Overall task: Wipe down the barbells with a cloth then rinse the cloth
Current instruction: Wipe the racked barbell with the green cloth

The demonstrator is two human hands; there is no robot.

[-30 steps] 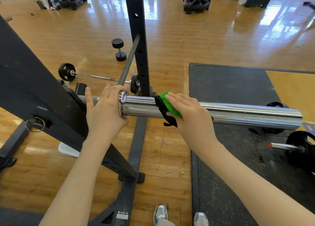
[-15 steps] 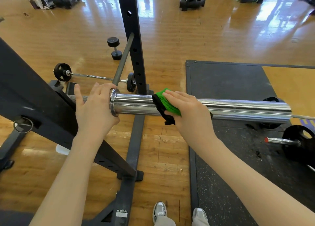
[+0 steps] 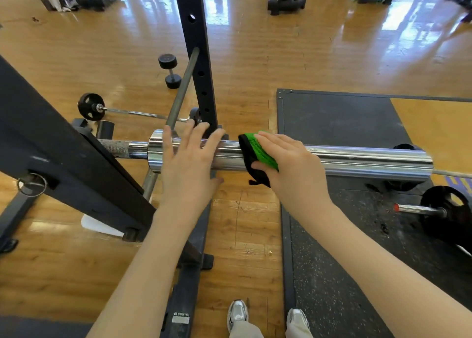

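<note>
Left hand: the left hand (image 3: 187, 169) lies palm down across the chrome end of the barbell (image 3: 357, 159), just right of its collar; fingers straight and spread apart, reaching over the top, thumb below near the underside.
Right hand: the right hand (image 3: 291, 165) presses the cloth (image 3: 258, 155) onto the bar; fingers together and bent over the top, thumb on the near side pinching the cloth's black edge.
Cloth: green with black trim, wrapped over the bar between the two hands, its black tip hanging below the bar.
Barbell: lies level across the rack (image 3: 196, 57), its rough grip part running left behind the slanted black beam (image 3: 63, 164); its free end reaches over the black mat (image 3: 344, 123).
Change: half a second ago the left hand was curled round the bar left of the collar; now it is right of the collar, opened flat. The right hand and cloth are at much the same spot.
Count: two hands, one cloth, one barbell being wiped; a small barbell (image 3: 122, 111) on the wooden floor (image 3: 255, 57) behind the rack, another loaded bar (image 3: 439, 210) at the mat's right edge, one dumbbell (image 3: 169, 71), two shoes (image 3: 237, 314).
</note>
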